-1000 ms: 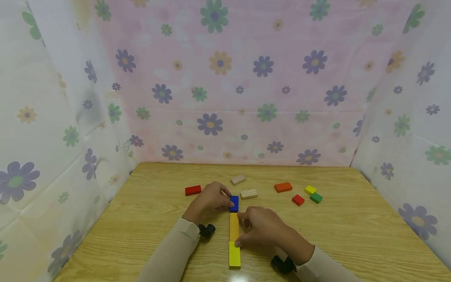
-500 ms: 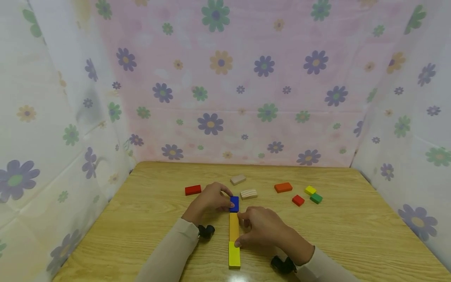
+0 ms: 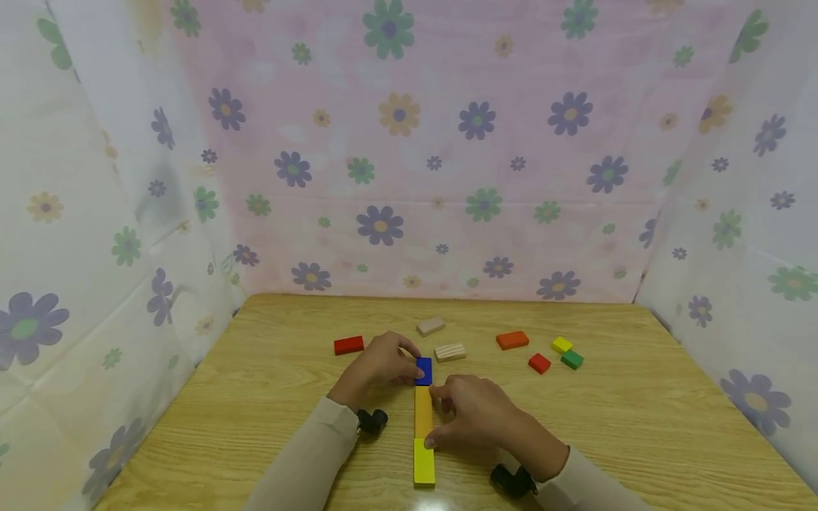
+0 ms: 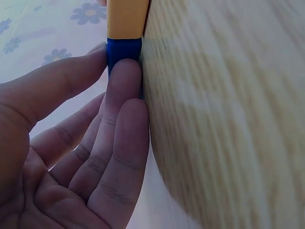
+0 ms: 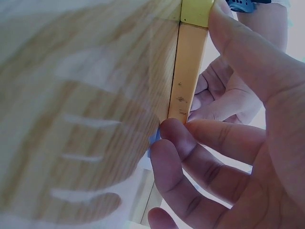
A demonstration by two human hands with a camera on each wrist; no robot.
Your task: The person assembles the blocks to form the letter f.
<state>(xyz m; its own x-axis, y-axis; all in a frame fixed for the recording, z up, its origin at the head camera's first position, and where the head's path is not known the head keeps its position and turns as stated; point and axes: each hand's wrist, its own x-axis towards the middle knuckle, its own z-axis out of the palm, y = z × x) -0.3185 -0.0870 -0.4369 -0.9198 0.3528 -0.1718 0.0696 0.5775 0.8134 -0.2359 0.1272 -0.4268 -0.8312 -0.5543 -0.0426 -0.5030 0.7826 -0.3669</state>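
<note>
In the head view, a blue block [image 3: 424,365], an orange-yellow block [image 3: 424,411] and a yellow block [image 3: 424,465] lie end to end on the table, forming a straight row. At the far end, my left hand [image 3: 385,358] pinches the blue block between thumb and fingers. My right hand [image 3: 479,411] is at the right side of the orange-yellow block, its thumb near the joint with the yellow block and its curled index finger near the blue end. The left wrist view shows fingertips against the blue block [image 4: 121,50], which meets the orange-yellow block [image 4: 127,19].
Beyond the row lie two plain wood blocks [image 3: 450,352] and a red block [image 3: 348,345]. To the right are an orange-red block [image 3: 513,341], a small red block [image 3: 540,363], a small yellow block [image 3: 562,345] and a green block [image 3: 571,360]. Flowered cloth [image 3: 441,142] surrounds the table.
</note>
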